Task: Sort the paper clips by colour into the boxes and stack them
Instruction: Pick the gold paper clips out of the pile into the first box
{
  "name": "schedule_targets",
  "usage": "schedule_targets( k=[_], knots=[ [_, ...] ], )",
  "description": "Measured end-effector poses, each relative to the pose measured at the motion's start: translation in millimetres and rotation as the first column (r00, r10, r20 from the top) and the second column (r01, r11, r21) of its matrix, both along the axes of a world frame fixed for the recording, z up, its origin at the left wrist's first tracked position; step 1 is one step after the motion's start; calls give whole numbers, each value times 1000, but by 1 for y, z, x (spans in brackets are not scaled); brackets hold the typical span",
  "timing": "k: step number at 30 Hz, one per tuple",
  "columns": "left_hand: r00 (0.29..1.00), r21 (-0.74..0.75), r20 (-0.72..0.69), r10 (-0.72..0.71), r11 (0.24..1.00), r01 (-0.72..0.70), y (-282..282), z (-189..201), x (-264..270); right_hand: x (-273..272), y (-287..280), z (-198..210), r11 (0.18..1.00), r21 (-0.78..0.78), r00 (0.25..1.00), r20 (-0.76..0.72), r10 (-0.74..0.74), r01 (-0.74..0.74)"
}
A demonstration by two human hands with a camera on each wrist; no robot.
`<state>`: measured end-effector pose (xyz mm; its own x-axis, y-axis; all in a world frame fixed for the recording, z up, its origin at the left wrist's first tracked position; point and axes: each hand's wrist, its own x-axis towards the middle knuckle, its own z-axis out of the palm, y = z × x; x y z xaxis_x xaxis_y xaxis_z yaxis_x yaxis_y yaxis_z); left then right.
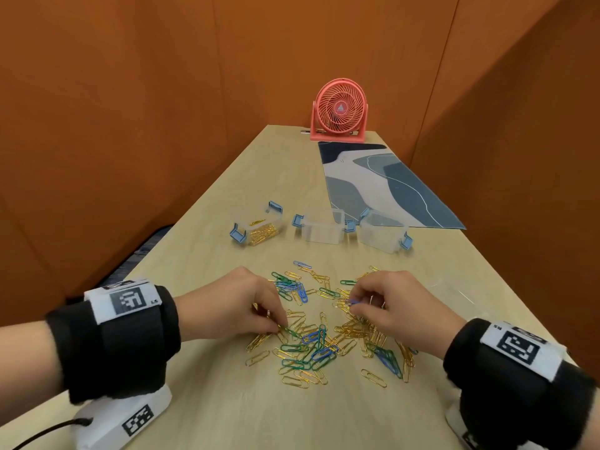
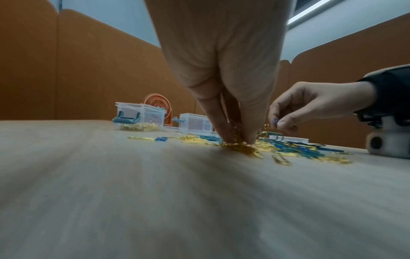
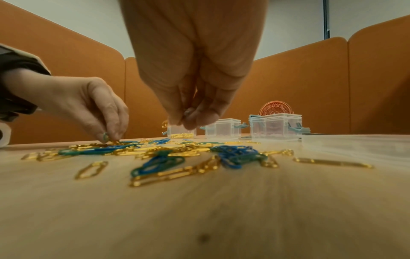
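Gold, green and blue paper clips (image 1: 319,332) lie mixed in a loose heap on the wooden table. My left hand (image 1: 277,324) reaches down at the heap's left side, and its fingertips pinch a green clip (image 1: 290,331). In the right wrist view this green clip (image 3: 106,137) shows at the left hand's (image 3: 111,138) fingertips. My right hand (image 1: 352,303) hovers just above the heap and pinches a blue clip (image 1: 354,302), with a gold clip (image 2: 267,126) dangling under it. Three clear boxes with blue latches stand open behind the heap. The left box (image 1: 259,230) holds gold clips, while the middle box (image 1: 321,230) and right box (image 1: 383,237) look empty.
A pink desk fan (image 1: 339,112) stands at the table's far end, with a blue patterned mat (image 1: 383,186) in front of it. A clear flat plastic piece (image 1: 454,290) lies right of the heap. Orange partition walls close in on both sides; the table's left edge (image 1: 152,251) runs diagonally.
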<state>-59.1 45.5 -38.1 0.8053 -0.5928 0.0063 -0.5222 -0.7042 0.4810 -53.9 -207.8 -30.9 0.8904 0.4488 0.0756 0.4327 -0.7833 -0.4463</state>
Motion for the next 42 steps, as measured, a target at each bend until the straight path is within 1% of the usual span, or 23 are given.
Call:
schedule_targets(
  k=[2,5,7,8,10,11,12,13,15,17,19,20,22,24,25,27,29,30,33,36,37,40,42],
  knots=[
    [996,-49,-24,82,995,-83,1,5,2,2,-2,-2,998,23,998,34,-52,51],
    [958,-165,-157,239,950,-264,3,14,7,3,-5,-4,994,2,991,73,-111,112],
    [892,-219,-326,313,893,-393,5,20,11,2,-6,-4,991,-28,986,110,-124,128],
    [839,-241,-438,324,856,-457,7,23,13,1,-6,-3,992,-36,986,121,-112,117],
    [703,-272,-654,278,781,-562,9,28,13,0,-4,-3,998,-26,994,97,-47,50],
    [635,-280,-734,238,747,-604,9,30,13,-1,-2,-2,1000,-28,998,68,4,-2],
    [582,-290,-789,198,715,-636,9,32,12,-2,0,-1,998,-39,997,41,59,-57],
    [545,-303,-823,160,688,-660,10,33,12,-3,2,-1,993,-56,994,21,109,-108],
    [508,-335,-856,97,644,-688,10,33,12,-5,8,1,982,-79,985,6,173,-172],
    [486,-354,-871,65,602,-715,10,32,13,-6,12,2,977,-78,979,15,201,-199],
    [464,-342,-883,71,580,-740,11,31,14,-5,17,0,971,-73,972,34,231,-228],
    [455,-326,-886,86,581,-746,11,30,13,-5,20,-1,968,-76,969,36,243,-240],
    [462,-284,-875,145,617,-733,11,30,13,-4,25,-3,963,-85,966,27,259,-256],
    [509,-244,-829,232,669,-702,10,30,13,-3,31,-2,959,-102,964,8,265,-263],
    [539,-234,-796,275,682,-693,9,31,14,-3,34,-2,955,-119,962,-2,272,-270],
    [580,-222,-725,372,671,-708,10,31,17,-2,40,-3,943,-164,957,-26,290,-290],
    [591,-204,-662,460,648,-734,13,31,19,-1,46,-3,928,-204,950,-61,305,-311],
    [597,-190,-637,488,651,-735,14,29,18,-2,47,-3,922,-216,947,-90,309,-321],
    [618,-113,-607,499,716,-689,15,24,14,-7,50,-2,907,-259,940,-169,296,-332],
    [618,-63,-623,480,756,-651,17,20,8,-10,52,-2,899,-288,942,-160,295,-331],
    [638,-37,-606,475,785,-619,17,19,5,-9,53,-2,901,-286,944,-154,292,-325],
    [775,123,-445,449,888,-443,17,16,-2,-6,55,-1,923,-250,955,-136,264,-291],
    [853,202,-357,380,923,-326,17,13,-5,-5,55,-1,938,-215,960,-135,246,-270]
  ],
)
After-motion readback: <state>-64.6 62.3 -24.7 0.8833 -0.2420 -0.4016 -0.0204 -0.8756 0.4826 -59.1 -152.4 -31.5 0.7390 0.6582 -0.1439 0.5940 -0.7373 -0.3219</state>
